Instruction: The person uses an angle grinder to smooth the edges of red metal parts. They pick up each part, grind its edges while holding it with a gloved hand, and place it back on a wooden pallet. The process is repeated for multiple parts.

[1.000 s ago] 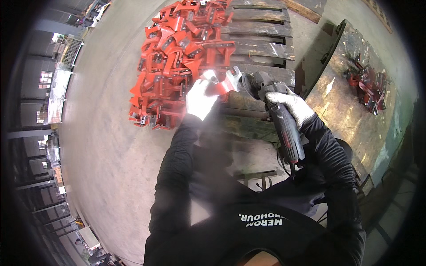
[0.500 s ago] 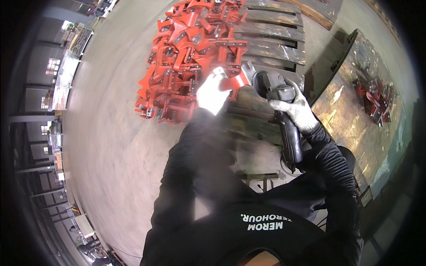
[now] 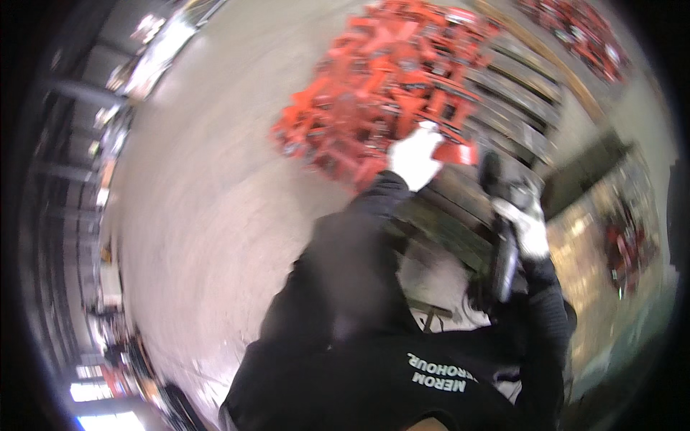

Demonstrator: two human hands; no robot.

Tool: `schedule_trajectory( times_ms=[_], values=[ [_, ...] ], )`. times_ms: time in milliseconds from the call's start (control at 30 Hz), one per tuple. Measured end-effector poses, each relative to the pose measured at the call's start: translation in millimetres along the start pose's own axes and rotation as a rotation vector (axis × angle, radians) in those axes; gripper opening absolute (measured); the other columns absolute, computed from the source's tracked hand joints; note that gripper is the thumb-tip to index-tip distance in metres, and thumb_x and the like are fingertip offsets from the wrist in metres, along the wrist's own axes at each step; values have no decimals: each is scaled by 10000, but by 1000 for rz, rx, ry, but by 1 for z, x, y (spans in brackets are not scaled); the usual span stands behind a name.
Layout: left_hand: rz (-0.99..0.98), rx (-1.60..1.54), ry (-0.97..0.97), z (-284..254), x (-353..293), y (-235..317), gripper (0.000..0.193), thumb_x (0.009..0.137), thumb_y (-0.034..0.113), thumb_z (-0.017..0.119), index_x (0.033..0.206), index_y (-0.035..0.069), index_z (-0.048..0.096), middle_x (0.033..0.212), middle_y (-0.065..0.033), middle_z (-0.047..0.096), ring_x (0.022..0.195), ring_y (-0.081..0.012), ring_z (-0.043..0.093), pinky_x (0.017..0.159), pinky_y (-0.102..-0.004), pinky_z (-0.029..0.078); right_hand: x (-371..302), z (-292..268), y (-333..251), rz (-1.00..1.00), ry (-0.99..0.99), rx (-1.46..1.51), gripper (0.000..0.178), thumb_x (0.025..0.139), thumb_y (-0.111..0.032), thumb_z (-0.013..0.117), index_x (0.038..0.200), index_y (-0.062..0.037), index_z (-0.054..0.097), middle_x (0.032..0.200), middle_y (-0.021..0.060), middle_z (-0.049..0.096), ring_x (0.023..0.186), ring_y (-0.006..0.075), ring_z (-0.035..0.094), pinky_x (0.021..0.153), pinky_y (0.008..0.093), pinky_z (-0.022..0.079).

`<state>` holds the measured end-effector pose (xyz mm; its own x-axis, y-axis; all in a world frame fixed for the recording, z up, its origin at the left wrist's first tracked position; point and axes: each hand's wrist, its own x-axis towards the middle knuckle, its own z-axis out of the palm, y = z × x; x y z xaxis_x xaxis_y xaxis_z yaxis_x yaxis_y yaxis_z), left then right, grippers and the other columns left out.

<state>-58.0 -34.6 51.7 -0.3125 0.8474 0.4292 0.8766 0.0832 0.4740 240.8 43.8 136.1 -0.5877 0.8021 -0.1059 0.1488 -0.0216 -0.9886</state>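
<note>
So the glossy red, angular metal-looking bracket (image 3: 457, 153) is sitting out past the white-gloved left hand (image 3: 415, 156), over the near edge of the pallet. The left fingers are closing around its left end, probably so its other end is pointing clear of the glove. Just beside that end, the black angle grinder with the long barrel body (image 3: 505, 262) is tilting head-up; it's too blurry to tell whether they're touching. The white-gloved right hand (image 3: 530, 224) is gripping it just behind the head, I'd guess for better control of a heavy tool. A big heap of red angular brackets (image 3: 381, 86) is covering the left side of the dark slatted wooden pallet (image 3: 521, 100), likely for easy left-hand reach. Off right, a smaller dark-red heap (image 3: 627, 244) is resting on a worn brown board (image 3: 575, 248).
</note>
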Motion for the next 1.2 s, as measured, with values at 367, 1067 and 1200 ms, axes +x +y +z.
schedule_trajectory(
  times_ms=[367,1067,1200],
  values=[
    [-26,281,-113,-2,-12,27,355,679,234,799,1020,163,729,1055,-134,680,892,-327,718,689,-481,575,4,-39,69,-90,-243,-186,428,1032,-352,604,1429,-192,630,1462,210,574,1129,346,676,1051,502,498],
    [30,237,-121,24,-1,13,315,675,288,791,971,183,765,908,-89,725,867,-339,727,689,-501,562,19,-8,29,195,-192,-231,510,959,-426,657,1368,-123,637,1288,135,647,1088,285,658,1015,450,490],
    [19,208,-165,25,1,18,319,668,298,795,967,192,768,895,-92,724,860,-331,729,684,-499,565,21,-12,25,210,-179,-235,529,945,-441,667,1356,-110,638,1255,121,661,1080,274,654,1008,440,488]
  ],
)
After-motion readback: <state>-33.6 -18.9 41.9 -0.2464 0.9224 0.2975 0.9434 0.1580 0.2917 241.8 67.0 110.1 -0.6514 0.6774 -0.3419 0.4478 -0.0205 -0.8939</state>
